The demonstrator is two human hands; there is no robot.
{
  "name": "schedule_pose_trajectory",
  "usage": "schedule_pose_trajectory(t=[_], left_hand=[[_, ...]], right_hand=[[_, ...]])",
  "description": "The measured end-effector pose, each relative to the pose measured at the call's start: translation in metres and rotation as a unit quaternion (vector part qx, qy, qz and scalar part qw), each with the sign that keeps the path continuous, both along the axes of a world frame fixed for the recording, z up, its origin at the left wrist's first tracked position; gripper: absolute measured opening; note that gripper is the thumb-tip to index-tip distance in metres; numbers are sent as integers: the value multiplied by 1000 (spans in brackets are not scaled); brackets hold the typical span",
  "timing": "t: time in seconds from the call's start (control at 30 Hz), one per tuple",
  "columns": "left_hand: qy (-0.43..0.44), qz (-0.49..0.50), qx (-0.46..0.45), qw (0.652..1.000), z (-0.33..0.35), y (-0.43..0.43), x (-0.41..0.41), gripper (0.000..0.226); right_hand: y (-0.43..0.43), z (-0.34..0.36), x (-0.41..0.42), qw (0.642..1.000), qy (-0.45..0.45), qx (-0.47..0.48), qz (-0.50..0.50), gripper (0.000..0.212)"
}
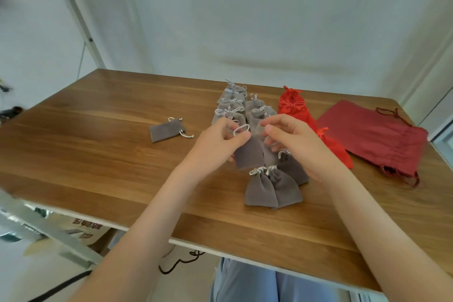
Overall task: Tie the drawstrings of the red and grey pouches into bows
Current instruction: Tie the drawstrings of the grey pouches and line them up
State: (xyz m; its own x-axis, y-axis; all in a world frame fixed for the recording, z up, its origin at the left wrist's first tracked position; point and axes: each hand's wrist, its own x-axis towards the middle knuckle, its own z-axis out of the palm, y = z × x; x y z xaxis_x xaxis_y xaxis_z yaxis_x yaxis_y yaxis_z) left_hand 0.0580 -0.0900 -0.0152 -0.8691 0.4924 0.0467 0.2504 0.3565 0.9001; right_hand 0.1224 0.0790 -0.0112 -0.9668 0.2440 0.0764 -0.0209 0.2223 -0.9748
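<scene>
Bow-tying on small grey velvet pouch [247,152], held over brown wooden worktop [98,130]: left hand [220,141] fingers pinch its white cord loop [241,129], right hand [291,141] fingers curled, grasp unclear; next likely wrap second cord round.

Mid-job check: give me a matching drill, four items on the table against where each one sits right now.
Things:
1. dark red bag
2. lone grey pouch
3. bright red pouches
4. grey pouch with loop

Places:
a. held between left hand and right hand
b. far left, apart from the rest
c. far right
d. just right of the grey rows

Pairs: 1-c, 2-b, 3-d, 4-a
</scene>
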Motion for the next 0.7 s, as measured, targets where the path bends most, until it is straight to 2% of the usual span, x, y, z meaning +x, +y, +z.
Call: schedule_pose_trajectory(t=[0.13, 0.27, 0.33, 0.43, 0.53, 0.6, 0.7], left_hand=[[-5, -10, -138, 990, -6, -25, -1, 26], [47, -55, -284, 956, -5, -33, 5, 42], [102, -13, -301, 948, -3, -32, 5, 43], [192, 74, -297, 932, -8, -34, -2, 34], [256, 159, -340, 891, -21, -36, -16, 27], [240, 195, -358, 881, -27, -39, -25, 34], [185, 210, -354, 892, -36, -48, -43, 57]], right_hand=[[-6, 0, 0, 998, -17, 64, 4, 12], [-16, -2, 0, 987, -31, 155, 13, 11], [-22, -4, -1, 977, -42, 209, 15, 11], [-32, -3, -3, 968, -42, 248, 11, 12], [-40, -1, -6, 961, -42, 273, 11, 12], [-45, 0, -8, 961, -38, 274, 18, 12], [-53, 0, -13, 964, -33, 263, 34, 11]])
